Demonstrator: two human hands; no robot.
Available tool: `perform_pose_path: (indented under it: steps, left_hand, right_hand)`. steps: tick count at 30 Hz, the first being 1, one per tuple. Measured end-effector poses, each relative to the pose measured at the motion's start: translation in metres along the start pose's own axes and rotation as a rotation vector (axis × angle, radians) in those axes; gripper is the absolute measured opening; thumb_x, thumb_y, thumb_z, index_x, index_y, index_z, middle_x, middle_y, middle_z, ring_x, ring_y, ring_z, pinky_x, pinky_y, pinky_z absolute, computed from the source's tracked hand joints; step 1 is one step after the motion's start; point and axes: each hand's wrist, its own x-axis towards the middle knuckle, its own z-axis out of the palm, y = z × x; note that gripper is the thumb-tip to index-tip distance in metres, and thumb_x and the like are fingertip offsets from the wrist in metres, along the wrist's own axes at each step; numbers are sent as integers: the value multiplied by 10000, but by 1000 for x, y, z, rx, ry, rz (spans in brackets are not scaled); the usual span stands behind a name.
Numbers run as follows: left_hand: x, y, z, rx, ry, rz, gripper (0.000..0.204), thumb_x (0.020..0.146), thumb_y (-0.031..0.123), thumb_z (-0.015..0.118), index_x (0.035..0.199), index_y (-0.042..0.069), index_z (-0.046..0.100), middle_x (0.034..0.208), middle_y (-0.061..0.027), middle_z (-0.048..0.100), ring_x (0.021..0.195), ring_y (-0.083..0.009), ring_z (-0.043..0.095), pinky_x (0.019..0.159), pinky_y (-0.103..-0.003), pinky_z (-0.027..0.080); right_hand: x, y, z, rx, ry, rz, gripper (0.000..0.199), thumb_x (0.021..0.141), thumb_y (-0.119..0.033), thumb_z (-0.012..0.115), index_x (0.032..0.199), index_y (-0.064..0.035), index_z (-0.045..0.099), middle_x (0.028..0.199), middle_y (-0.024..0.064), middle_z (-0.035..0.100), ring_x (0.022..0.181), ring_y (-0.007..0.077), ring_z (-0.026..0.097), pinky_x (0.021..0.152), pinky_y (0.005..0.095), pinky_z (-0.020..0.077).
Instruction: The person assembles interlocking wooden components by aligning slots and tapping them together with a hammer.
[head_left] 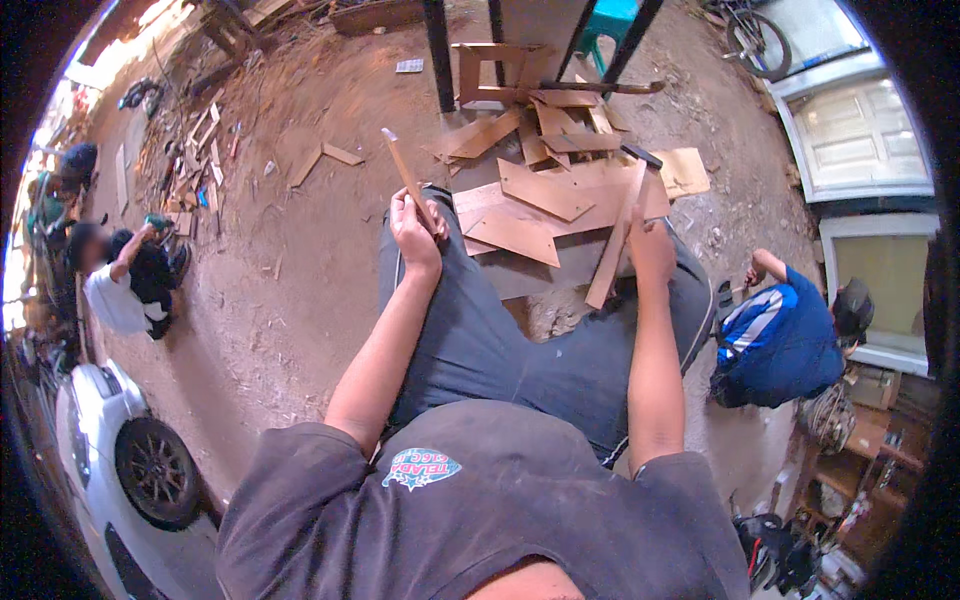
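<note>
My left hand point(416, 232) rests by my left knee, its fingers closed around a narrow wooden strip point(402, 163). The strip points up and away, its far tip pale. Over my right thigh, my right hand point(652, 245) is closed on a hammer with a dark head point(641, 156) and a wooden handle. A long wooden piece point(606, 270) slants down beside that hand; I cannot tell whether the hand touches it. Between and beyond my knees, cut boards with angled ends point(545, 190) lie on a wider plank point(590, 222). A second angled board point(515, 238) lies nearer me.
Wood offcuts point(565, 125) pile up beyond the plank, near dark posts point(438, 55) and a teal stool point(608, 28). One person point(125, 280) crouches at left, above a white car point(120, 450). Another in blue point(780, 340) bends at right, near framed panels point(880, 290).
</note>
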Motion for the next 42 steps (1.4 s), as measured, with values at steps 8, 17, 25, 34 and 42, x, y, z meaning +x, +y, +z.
perform_pose_path:
  steps: [8, 17, 25, 34, 42]
  left_hand:
    - [-2, 3, 3, -41, 15, -100, 441, 1079, 466, 300, 1171, 87, 506, 654, -7, 397, 460, -106, 363, 422, -271, 319]
    - [-3, 1, 13, 11, -11, -67, 429, 1085, 439, 307, 1136, 61, 504, 607, 0, 422, 433, -84, 365, 402, -246, 314]
    - [1, -8, 7, 101, -45, 9, 250, 1075, 312, 434, 1125, 86, 529, 624, 28, 429, 458, -64, 370, 405, -236, 316]
    - [1, -17, 13, 311, -71, 172, 195, 1027, 191, 551, 1138, 31, 536, 861, -19, 634, 722, -48, 542, 624, -223, 425]
    - [-3, -23, 18, 522, -162, 217, 220, 1010, 201, 577, 1112, 6, 569, 863, -58, 676, 769, -95, 603, 667, -266, 479]
  right_hand:
    - [-7, -112, 17, 223, 81, -862, 172, 869, -197, 664, 971, -59, 644, 941, 155, 663, 919, 353, 645, 808, 454, 517]
    - [36, -235, 110, -299, -218, -1256, 399, 728, -52, 723, 1105, -79, 593, 1145, 142, 585, 1140, 338, 593, 930, 455, 480]
    - [45, -242, 112, -165, -98, -1455, 342, 733, -48, 695, 1059, -110, 608, 1131, 105, 608, 1140, 344, 591, 961, 490, 468]
    - [44, -257, 27, 714, -131, -1017, 327, 781, -172, 757, 1047, -17, 646, 969, 89, 673, 880, 200, 649, 795, 330, 529]
    - [2, -106, 19, 1634, -994, 38, 327, 1003, -184, 482, 1250, 15, 558, 1019, 156, 685, 919, 276, 681, 873, 404, 565]
